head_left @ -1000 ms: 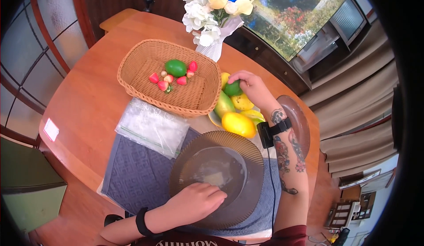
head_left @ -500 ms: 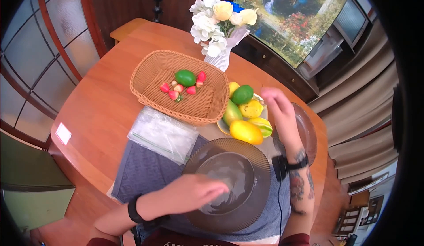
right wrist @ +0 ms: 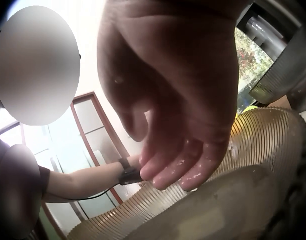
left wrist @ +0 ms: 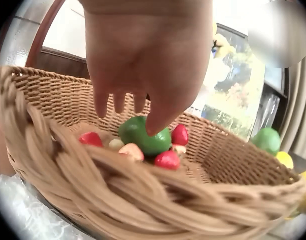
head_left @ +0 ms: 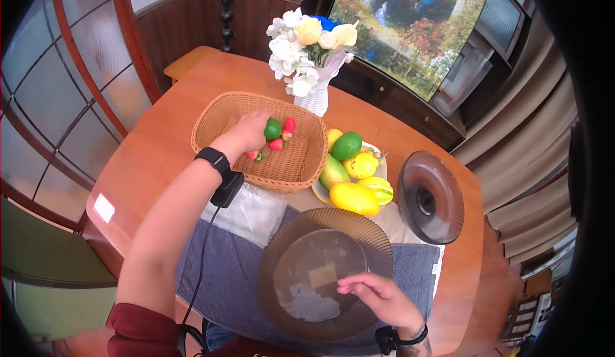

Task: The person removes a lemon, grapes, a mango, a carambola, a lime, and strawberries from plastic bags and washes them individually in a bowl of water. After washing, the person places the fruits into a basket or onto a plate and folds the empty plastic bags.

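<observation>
My left hand (head_left: 251, 131) reaches into the wicker basket (head_left: 301, 155), fingers pointing down over a green lime-like fruit (head_left: 273, 129). In the left wrist view the thumb tip overlaps this green fruit (left wrist: 143, 136), and the other fingers hang behind it. Small strawberries (left wrist: 168, 159) lie around the fruit. My right hand (head_left: 383, 298) hovers over the right side of a large ribbed glass bowl (head_left: 280, 312), which holds water. Its fingers (right wrist: 193, 177) look wet and loosely bent, with nothing in them.
Right of the basket a plate (head_left: 318, 191) bears a green fruit (head_left: 346, 145) and several yellow ones. A second glass dish (head_left: 448, 197) stands at the right. A clear plastic bag (head_left: 256, 213) lies on the blue towel (head_left: 221, 267). A flower vase (head_left: 312, 100) stands behind.
My right hand has let go of the green fruit on the plate and moved back over the bowl. My left hand has gone from the bowl into the basket.
</observation>
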